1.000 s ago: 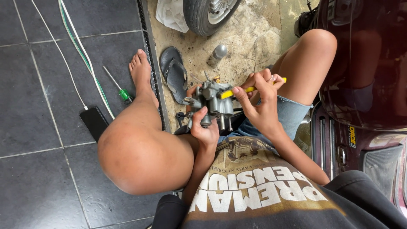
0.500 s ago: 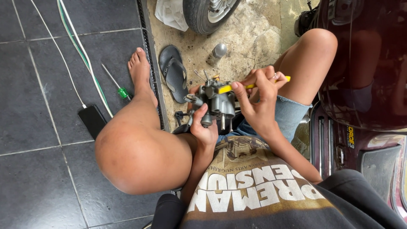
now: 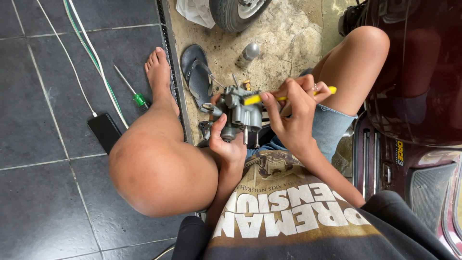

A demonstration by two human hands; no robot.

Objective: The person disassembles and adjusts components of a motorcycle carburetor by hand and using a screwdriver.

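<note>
I sit low with my knees spread. My left hand (image 3: 226, 142) grips a grey metal carburettor (image 3: 243, 113) from below, between my knees. My right hand (image 3: 291, 113) holds a yellow-handled screwdriver (image 3: 284, 96), its front end lying against the top of the carburettor. The tool's tip is hidden by the metal body.
A green-handled screwdriver (image 3: 134, 94) and a black phone (image 3: 104, 131) with a white cable (image 3: 72, 67) lie on the dark tiles at left. A black sandal (image 3: 195, 72), a small silver cap (image 3: 250, 50) and a tyre (image 3: 236, 12) are ahead. A maroon scooter body (image 3: 414, 72) stands at right.
The carburettor and both hands have stayed together in much the same place; the view has shifted a little and my right hand's fingers have moved slightly on the screwdriver.
</note>
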